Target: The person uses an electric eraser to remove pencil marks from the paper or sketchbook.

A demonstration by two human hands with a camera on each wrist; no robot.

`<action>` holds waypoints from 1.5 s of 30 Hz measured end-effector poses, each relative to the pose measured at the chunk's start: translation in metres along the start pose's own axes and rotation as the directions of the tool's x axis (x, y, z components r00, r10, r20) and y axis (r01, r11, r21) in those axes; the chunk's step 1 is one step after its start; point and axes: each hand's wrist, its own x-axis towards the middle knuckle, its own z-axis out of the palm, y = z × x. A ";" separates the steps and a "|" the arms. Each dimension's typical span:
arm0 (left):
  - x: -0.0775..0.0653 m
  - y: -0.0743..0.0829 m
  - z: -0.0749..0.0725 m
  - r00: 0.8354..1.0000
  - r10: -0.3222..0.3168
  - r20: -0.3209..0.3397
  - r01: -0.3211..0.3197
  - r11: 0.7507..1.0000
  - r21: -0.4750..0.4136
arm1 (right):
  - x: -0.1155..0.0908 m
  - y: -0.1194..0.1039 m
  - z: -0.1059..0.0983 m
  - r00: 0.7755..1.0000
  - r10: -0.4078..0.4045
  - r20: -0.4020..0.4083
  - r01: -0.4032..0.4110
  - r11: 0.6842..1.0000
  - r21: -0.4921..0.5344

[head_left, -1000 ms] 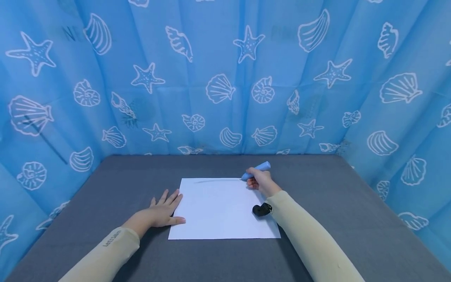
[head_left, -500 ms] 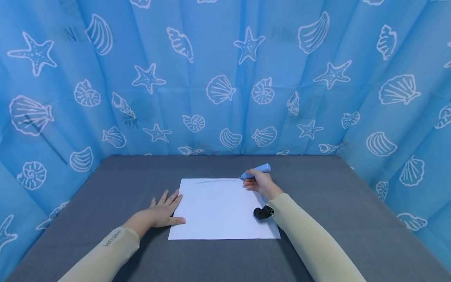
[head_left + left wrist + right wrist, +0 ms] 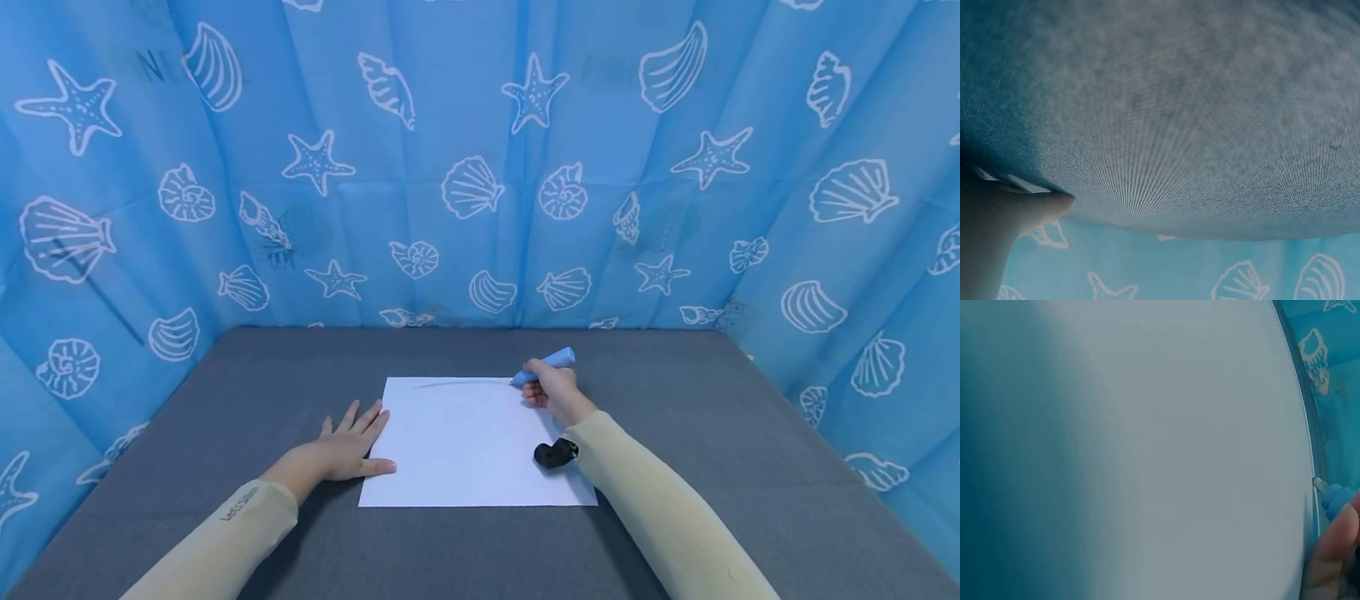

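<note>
A white sheet of paper [image 3: 457, 442] lies on the grey cloth, with a faint thin line [image 3: 457, 383] just below its far edge. My left hand [image 3: 341, 448] lies with fingers spread over the sheet's left edge. The right hand [image 3: 558, 392] grips a thick blue pen [image 3: 559, 357] at the sheet's far right corner. Its narrow tip points left, right at the far edge of the paper, near the right end of the line. In the right wrist view, the pale pen tip [image 3: 1319, 484] and a thumb [image 3: 1342, 532] show at the right edge.
A dark grey cloth [image 3: 465, 550] covers the table. A blue curtain [image 3: 420, 100] with white shells and starfish surrounds its back and sides. A small black device [image 3: 553, 454] sticks out from the right sleeve [image 3: 660, 500] over the paper.
The pen tip has shifted slightly toward me from the far edge. The right hand's lower fingers reached out a little half a second ago and are curled in again. The left hand stays put.
</note>
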 end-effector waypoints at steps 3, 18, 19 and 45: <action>-0.001 0.001 0.000 1.000 0.002 -0.013 -0.002 1.000 -0.007 | 0.000 0.000 0.000 1.000 -0.001 0.013 0.001 1.000 -0.009; -0.001 -0.001 0.002 0.999 0.025 -0.030 -0.026 0.999 -0.028 | 0.001 -0.002 -0.005 0.998 0.025 0.063 -0.027 0.999 0.035; -0.001 -0.001 0.002 0.999 0.026 -0.027 -0.027 0.999 -0.028 | 0.002 -0.002 -0.006 0.997 0.028 0.072 -0.031 0.998 0.048; 0.004 -0.008 0.007 0.999 0.023 -0.049 -0.024 1.000 -0.018 | 0.005 -0.001 -0.009 0.985 0.018 0.169 -0.025 0.999 0.039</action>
